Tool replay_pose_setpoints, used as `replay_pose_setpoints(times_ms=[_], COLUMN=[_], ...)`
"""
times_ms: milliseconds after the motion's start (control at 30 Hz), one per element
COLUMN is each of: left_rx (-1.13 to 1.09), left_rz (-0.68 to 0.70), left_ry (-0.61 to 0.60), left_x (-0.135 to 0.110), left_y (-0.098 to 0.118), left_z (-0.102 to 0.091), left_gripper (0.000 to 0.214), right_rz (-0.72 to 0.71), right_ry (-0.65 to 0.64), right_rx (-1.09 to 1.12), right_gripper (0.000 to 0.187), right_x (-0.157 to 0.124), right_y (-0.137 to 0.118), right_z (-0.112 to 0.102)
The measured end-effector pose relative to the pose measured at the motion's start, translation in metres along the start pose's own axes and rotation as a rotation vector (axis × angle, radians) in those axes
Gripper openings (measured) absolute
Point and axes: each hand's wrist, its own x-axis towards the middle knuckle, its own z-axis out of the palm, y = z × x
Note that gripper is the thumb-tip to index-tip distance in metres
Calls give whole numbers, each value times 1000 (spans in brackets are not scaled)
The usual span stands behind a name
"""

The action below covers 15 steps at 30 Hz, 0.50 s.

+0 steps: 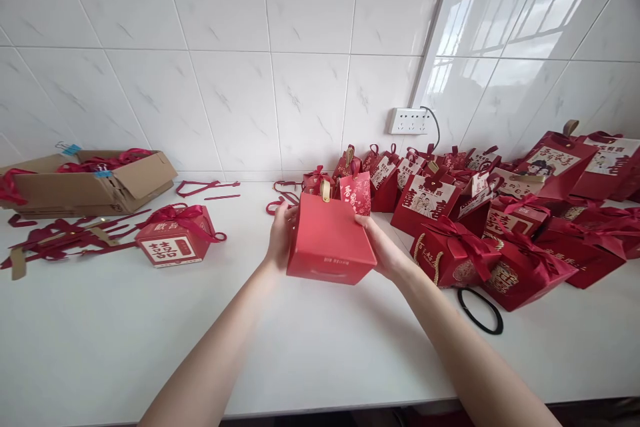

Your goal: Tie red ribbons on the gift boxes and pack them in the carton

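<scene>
I hold a red gift box point(327, 240) between both hands above the middle of the white table point(150, 333). My left hand point(281, 233) grips its left side, fingers curled on the far edge. My right hand point(383, 247) grips its right side from below. The box's plain bottom faces me, with a tan tag and a red printed card at its far top.
A heap of finished red gift boxes point(500, 227) with ribbons fills the right side. A black hair band point(480, 310) lies before them. At left sit one octagonal red box point(173, 237), loose red ribbons point(60, 237) and a cardboard box point(85, 183). A wall socket point(410, 121) is behind.
</scene>
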Motion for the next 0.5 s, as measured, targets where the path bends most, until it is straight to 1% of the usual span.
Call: replay_pose_setpoints(times_ms=[100, 167, 233, 333, 433, 500], left_rx=[-188, -201, -172, -147, -138, -135], left_rz=[-166, -158, -148, -154, -149, -139], left_ry=[26, 14, -38, -55, -33, -17], left_x=[4, 5, 4, 2, 2, 2], left_y=[-2, -4, -5, -5, -6, -7], left_z=[0, 1, 2, 3, 2, 2], left_gripper=[25, 20, 21, 22, 20, 18], right_rz=[8, -31, -46, 14, 96, 126], right_ry=[30, 27, 5, -21, -8, 4], right_rx=[134, 168, 154, 187, 284, 335], right_gripper=[37, 32, 29, 27, 25, 25], right_x=[2, 2, 2, 0, -2, -2], right_y=[2, 3, 3, 0, -2, -3], right_z=[2, 3, 4, 6, 8, 10])
